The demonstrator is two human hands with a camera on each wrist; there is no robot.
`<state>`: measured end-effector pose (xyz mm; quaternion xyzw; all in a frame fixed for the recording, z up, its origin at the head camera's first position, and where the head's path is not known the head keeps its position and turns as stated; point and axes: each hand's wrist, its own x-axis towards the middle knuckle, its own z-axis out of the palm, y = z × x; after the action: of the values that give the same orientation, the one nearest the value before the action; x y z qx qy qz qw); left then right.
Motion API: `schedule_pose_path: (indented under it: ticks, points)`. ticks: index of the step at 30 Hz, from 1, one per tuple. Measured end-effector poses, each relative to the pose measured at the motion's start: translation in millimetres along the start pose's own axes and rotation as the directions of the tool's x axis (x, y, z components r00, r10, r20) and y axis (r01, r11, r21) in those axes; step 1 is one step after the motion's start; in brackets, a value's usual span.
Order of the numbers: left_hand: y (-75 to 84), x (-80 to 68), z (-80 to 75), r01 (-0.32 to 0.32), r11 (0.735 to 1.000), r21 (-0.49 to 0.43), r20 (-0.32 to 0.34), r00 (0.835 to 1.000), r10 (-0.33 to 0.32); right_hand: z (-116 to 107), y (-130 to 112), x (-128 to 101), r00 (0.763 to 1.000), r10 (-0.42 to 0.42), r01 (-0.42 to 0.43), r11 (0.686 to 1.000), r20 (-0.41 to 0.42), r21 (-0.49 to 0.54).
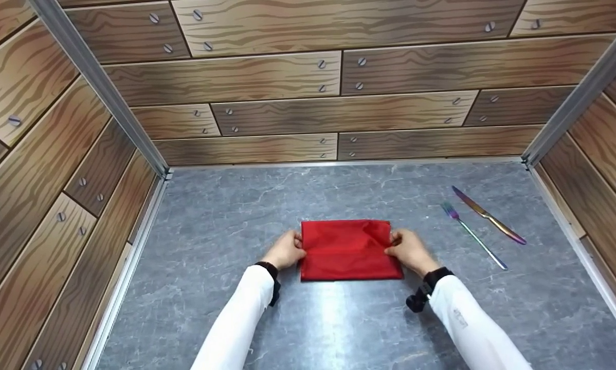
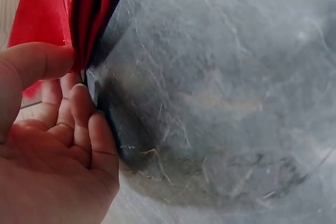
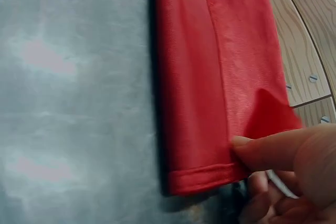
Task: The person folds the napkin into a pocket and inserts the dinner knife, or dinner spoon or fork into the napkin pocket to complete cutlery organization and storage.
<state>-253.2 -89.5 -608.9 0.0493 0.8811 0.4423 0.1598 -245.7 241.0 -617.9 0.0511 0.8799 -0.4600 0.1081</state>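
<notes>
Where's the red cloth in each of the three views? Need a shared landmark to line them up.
Head: the red cloth lies folded at centre, on the grey tabletop, pinched at its side edges by the left hand and the right hand.
Left wrist: top left, a folded edge at the thumb tip.
Right wrist: centre to right, a hemmed corner above the thumb.
Shared landmark: the grey marbled tabletop, seen in all three.

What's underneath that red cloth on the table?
The folded red cloth lies flat on the grey table, which shows all round it. The left hand and right hand pinch its side edges. Anything beneath the cloth is covered.
</notes>
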Motion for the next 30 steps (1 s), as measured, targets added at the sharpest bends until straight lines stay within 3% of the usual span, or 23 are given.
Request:
schedule_pose_path:
  ticks: [7,12,13,20,30]
  points:
    - [-9.1,1.5,1.3,-0.076,0.991,-0.111,0.001,0.997,0.077,3.5,5.1,-1.1,1.0,-0.01,0.011,0.998,-0.019,0.062]
    - [-12.8,2.6,3.6,-0.084,0.988,-0.133,0.01,0.996,0.086,2.4,6.2,-1.1,1.0,-0.008,0.009,0.997,-0.011,0.082]
    - [-10.2,1.1,3.0,-0.059,0.989,-0.133,0.014,0.998,0.061,2.6,6.5,-1.1,1.0,-0.01,0.011,0.997,-0.009,0.073]
    - [-10.1,-3.0,4.4,-0.067,0.994,-0.087,-0.005,0.998,0.066,3.5,12.0,-1.2,0.997,-0.068,0.07,0.996,-0.028,0.047]
    - [-20.3,-2.3,7.1,-0.166,0.985,0.038,-0.083,0.982,0.169,1.3,23.6,-6.0,0.982,-0.165,0.164,0.986,-0.091,-0.014]
